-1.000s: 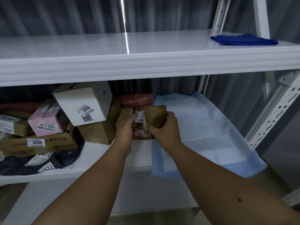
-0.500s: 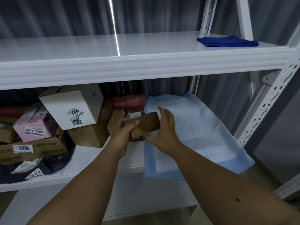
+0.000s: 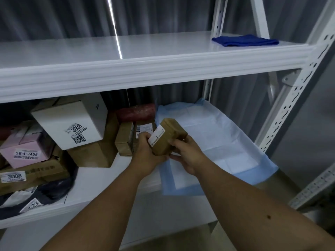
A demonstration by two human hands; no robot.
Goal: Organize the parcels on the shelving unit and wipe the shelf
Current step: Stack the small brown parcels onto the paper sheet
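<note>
Gripped from both sides: small brown cardboard parcel with a white label, tilted, left hand curled under and around its left end, right hand curled against its right side, fingers wrapped on it. Held in the air just above the front edge of the lower shelf, over the left border of the light blue pad. Further left on that shelf, stacked: white box marked 3008, pink box, brown cartons, red roll, dark bag. Up on the upper shelf, at the right end, folded blue cloth.
</note>
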